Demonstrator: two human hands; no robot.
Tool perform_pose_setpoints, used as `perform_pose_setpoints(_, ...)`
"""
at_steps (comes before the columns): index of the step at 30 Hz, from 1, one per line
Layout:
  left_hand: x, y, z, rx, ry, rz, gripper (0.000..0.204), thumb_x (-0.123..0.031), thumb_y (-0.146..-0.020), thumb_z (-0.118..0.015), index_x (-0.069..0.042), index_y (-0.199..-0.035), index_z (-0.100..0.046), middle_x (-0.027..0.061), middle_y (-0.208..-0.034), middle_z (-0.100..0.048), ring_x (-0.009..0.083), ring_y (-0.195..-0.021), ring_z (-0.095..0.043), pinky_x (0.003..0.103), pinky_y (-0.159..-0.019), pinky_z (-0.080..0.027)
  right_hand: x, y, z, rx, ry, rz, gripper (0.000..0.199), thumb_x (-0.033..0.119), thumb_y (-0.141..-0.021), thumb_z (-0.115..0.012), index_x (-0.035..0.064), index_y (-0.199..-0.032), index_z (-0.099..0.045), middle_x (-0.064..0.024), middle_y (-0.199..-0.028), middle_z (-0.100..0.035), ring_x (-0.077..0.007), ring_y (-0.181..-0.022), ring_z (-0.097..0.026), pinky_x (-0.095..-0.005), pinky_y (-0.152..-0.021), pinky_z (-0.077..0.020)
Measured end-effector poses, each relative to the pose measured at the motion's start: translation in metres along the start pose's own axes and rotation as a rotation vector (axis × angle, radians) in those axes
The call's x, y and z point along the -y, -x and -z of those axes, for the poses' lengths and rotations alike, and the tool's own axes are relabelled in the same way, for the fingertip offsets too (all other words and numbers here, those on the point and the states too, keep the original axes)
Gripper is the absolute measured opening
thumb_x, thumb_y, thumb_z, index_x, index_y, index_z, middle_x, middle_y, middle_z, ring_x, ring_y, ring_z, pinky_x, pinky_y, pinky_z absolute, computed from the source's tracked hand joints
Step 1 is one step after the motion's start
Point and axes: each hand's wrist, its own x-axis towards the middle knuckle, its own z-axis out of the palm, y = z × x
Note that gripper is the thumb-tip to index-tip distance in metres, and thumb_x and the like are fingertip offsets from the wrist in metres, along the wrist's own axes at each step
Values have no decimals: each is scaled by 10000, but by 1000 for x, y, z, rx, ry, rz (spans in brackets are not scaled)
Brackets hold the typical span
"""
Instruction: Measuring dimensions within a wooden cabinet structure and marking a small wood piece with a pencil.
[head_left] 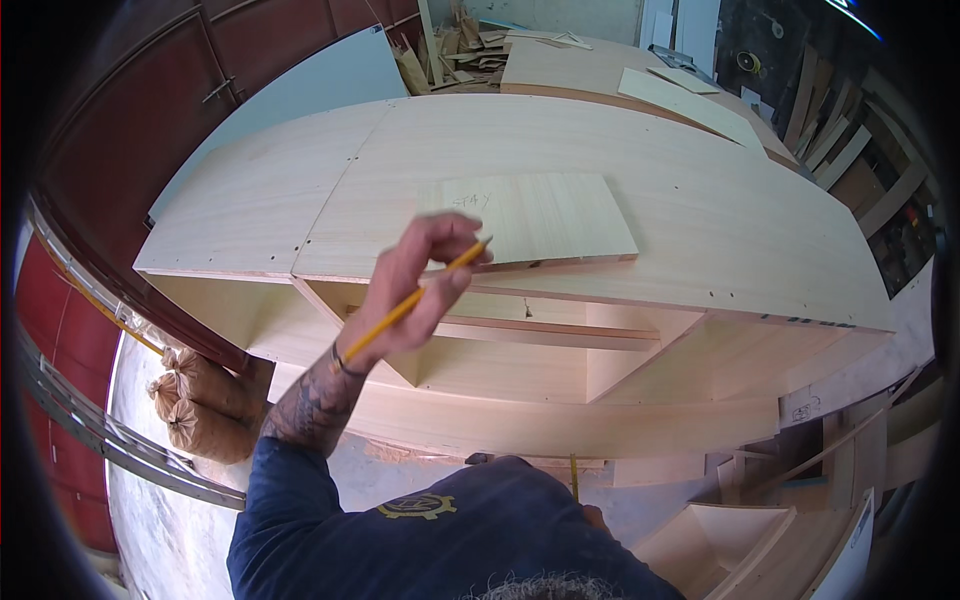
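Observation:
My left hand [415,290] is raised over the front edge of a large pale wooden cabinet [480,140]. A yellow pencil [395,316] is gripped between its thumb and fingers, with the dark tip pointing up and to the right. Just beyond the hand, a loose light-wood board [560,215] with pencil marks on it lies on the cabinet top. Only a sliver of my right hand [595,517] shows at my right side, its fingers hidden by my body. A thin yellow strip [574,478] stands near it; what it belongs to is hidden.
Open compartments face me below the cabinet top, with a wooden rail [550,333] across the middle one. Stuffed brown sacks [210,400] stand at left on the floor. An open wooden box [715,540] sits at lower right. Offcuts [690,100] rest on a panel behind.

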Motion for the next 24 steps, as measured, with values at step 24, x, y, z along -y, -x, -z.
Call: perform_pose_setpoints(24,143,-124,34,434,169,544,117,-117,-893,-657,-8,-922,-686,14,-798,-671,70,-679,-587,222,-640,-489,56,-32,-22,-222,-296,-197,472,520,-936,-638,109,-1081,-818,-220,-1036,-780,-432,-1039,-737,-510,-910,-580)
